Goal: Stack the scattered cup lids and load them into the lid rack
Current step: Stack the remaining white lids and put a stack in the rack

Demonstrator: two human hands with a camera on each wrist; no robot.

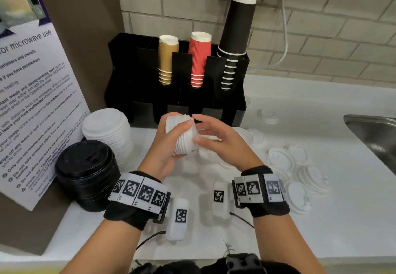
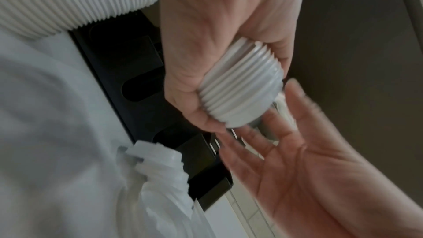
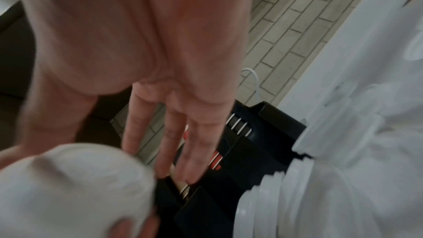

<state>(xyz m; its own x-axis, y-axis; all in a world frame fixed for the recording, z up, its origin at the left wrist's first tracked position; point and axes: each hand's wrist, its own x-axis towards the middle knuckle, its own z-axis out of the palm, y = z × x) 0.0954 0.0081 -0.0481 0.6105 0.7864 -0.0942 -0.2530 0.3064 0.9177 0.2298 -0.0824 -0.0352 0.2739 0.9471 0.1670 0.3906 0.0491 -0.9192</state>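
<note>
- Left hand [image 1: 169, 145] grips a stack of white lids [image 1: 182, 133], fingers curled round it, above the counter [image 1: 321, 220], near the black rack [image 1: 150, 94].
- Right hand [image 1: 216, 141], fingers straight and spread, beside the stack's right end.

Everything's crowding around the black lid rack [image 1: 177, 94] right now. Both hands are hovering just in front of its lower slots, blocking the middle ones. To the rack's left, a tall white lid stack [image 1: 109, 132] and a black lid stack [image 1: 85, 173] are sitting on that side of the counter. Loose white lids [image 1: 285, 160] are lying scattered off to its front right, with the sink [image 1: 372, 132] beyond. Bare counter [image 1: 321, 235] is showing well in front of the rack.
</note>
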